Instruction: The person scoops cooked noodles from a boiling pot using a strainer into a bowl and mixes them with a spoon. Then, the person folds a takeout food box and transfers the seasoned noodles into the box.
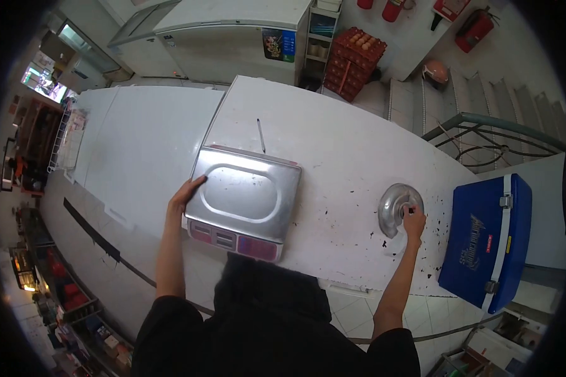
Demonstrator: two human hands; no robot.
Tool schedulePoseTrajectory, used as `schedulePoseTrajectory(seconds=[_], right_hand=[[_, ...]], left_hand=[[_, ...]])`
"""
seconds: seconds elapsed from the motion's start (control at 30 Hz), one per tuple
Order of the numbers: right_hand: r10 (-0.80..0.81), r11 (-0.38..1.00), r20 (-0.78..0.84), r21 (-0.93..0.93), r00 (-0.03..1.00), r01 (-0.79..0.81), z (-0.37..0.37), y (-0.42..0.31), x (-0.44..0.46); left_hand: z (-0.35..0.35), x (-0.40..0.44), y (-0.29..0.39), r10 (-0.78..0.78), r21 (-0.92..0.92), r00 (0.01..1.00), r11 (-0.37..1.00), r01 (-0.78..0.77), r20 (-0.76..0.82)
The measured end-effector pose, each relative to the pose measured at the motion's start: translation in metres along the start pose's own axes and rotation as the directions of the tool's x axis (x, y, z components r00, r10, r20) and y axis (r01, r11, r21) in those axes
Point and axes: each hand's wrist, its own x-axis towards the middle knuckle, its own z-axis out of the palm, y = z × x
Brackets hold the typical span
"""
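Note:
A weighing scale (242, 191) with a shiny steel pan and a pink-red front panel sits near the table's front edge. My left hand (185, 193) grips its left side, thumb on the pan and the other fingers mostly hidden. To the right, a round metal lid (390, 207) lies close to the tabletop. The fingers of my right hand (414, 221) are closed round the knob at its middle. Whether the lid touches the table I cannot tell. Just behind the scale lies a pen (261, 135).
Dark crumbs dot the white table (333, 163) around the lid. At the right end stands a blue cooler box (484, 242). Beyond the table are a chest freezer (226, 50), stacked egg trays (352, 63) and stairs with a green railing (490, 119).

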Motion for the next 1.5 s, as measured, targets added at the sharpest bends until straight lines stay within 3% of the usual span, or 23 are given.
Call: schedulePoseTrajectory(seconds=[0.07, 0.1, 0.2, 0.33, 0.4, 0.43, 0.53, 0.6, 0.63, 0.67, 0.73, 0.8, 0.9, 0.97, 1.1, 1.13, 1.2, 1.23, 1.3, 1.37, 1.4, 1.47, 1.5], right_hand=[[-0.037, 0.994, -0.043, 0.098, 0.998, 0.041, -0.003, -0.011, -0.018], [-0.032, 0.994, -0.064, 0.107, 0.997, 0.038, -0.004, -0.018, -0.027], [-0.040, 0.990, -0.079, 0.128, 0.996, 0.050, -0.001, -0.049, -0.059], [-0.092, 0.989, -0.009, 0.113, 0.996, 0.092, 0.036, -0.105, -0.096], [-0.117, 0.988, 0.051, 0.107, 0.992, 0.111, 0.052, -0.133, -0.108], [-0.064, 0.997, 0.137, -0.022, 0.989, 0.067, 0.053, -0.151, -0.112], [-0.024, 0.944, -0.096, -0.329, 0.995, -0.009, 0.057, -0.238, -0.126], [-0.027, 0.970, -0.058, -0.243, 0.998, 0.012, 0.098, -0.269, -0.105], [-0.277, 0.946, -0.155, -0.218, 0.948, 0.241, 0.114, -0.297, -0.102], [-0.240, 0.970, -0.012, -0.053, 0.971, 0.239, 0.118, -0.346, -0.099], [-0.157, 0.986, 0.307, 0.004, 0.939, 0.164, 0.132, -0.435, -0.092], [-0.088, 0.990, 0.316, -0.075, 0.944, 0.118, 0.174, -0.487, -0.082], [0.011, 0.994, 0.290, -0.109, 0.957, 0.021, 0.246, -0.507, -0.072], [-0.045, 0.999, 0.366, -0.007, 0.930, 0.051, 0.255, -0.538, -0.100], [-0.221, 0.926, 0.411, 0.374, 0.884, 0.057, 0.281, -0.606, -0.197], [-0.223, 0.912, 0.413, 0.408, 0.883, 0.040, 0.285, -0.628, -0.224], [-0.208, 0.897, 0.467, 0.441, 0.859, -0.022, 0.284, -0.667, -0.268], [-0.226, 0.874, 0.476, 0.484, 0.850, -0.038, 0.291, -0.676, -0.284], [-0.246, 0.851, 0.475, 0.523, 0.845, -0.046, 0.294, -0.682, -0.298], [-0.281, 0.853, 0.480, 0.522, 0.831, -0.013, 0.292, -0.684, -0.309], [-0.315, 0.801, 0.455, 0.599, 0.833, -0.024, 0.295, -0.678, -0.311], [-0.400, 0.687, 0.420, 0.726, 0.815, -0.037, 0.284, -0.665, -0.313], [-0.452, 0.620, 0.402, 0.783, 0.797, -0.043, 0.269, -0.662, -0.308]], left_hand=[[-0.013, -0.004, -0.003, 0.051, -0.070, 0.999, 0.996, -0.049, 0.020], [-0.024, -0.006, -0.006, 0.050, -0.214, 0.999, 0.976, -0.046, 0.015], [-0.079, -0.016, 0.001, 0.030, -0.260, 0.999, 0.965, -0.019, 0.038], [-0.168, -0.025, 0.012, 0.083, -0.128, 0.995, 0.988, -0.090, -0.058], [-0.217, -0.026, 0.011, 0.007, -0.166, 0.997, 0.986, -0.020, -0.078], [-0.240, -0.027, 0.006, -0.035, -0.188, 0.996, 0.982, 0.019, -0.086], [-0.315, -0.010, -0.010, -0.113, -0.158, 0.962, 0.985, 0.075, -0.250], [-0.386, 0.029, -0.046, -0.013, -0.046, 0.945, 0.999, -0.002, -0.328], [-0.418, 0.043, -0.056, 0.007, -0.078, 0.966, 0.997, -0.028, -0.257], [-0.444, 0.052, -0.059, 0.024, -0.114, 0.982, 0.992, -0.046, -0.189], [-0.474, 0.064, -0.051, 0.024, -0.079, 0.984, 0.996, -0.039, -0.176], [-0.502, 0.070, -0.038, -0.044, -0.074, 0.992, 0.997, 0.035, -0.116], [-0.555, 0.102, -0.052, 0.058, 0.094, 0.976, 0.995, -0.039, -0.208], [-0.571, 0.111, -0.037, 0.081, 0.133, 0.985, 0.989, -0.061, -0.154], [-0.559, 0.111, -0.004, 0.076, 0.217, 0.977, 0.976, -0.032, -0.201], [-0.553, 0.110, -0.004, 0.186, 0.335, 0.916, 0.940, -0.061, -0.356], [-0.516, 0.104, 0.011, 0.442, 0.578, 0.699, 0.815, -0.050, -0.562], [-0.493, 0.097, 0.005, 0.729, 0.759, 0.367, 0.645, -0.087, -0.577], [-0.401, 0.059, 0.026, 0.805, 0.800, 0.073, 0.594, -0.088, -0.589], [-0.332, 0.045, -0.002, 0.865, 0.841, 0.008, 0.491, -0.227, -0.502], [-0.290, 0.039, -0.016, 0.879, 0.832, 0.086, 0.473, -0.289, -0.469], [-0.205, 0.022, -0.015, 0.718, 0.565, 0.497, 0.694, -0.447, -0.488], [-0.176, 0.024, -0.023, 0.735, 0.669, 0.496, 0.656, -0.349, -0.462]])
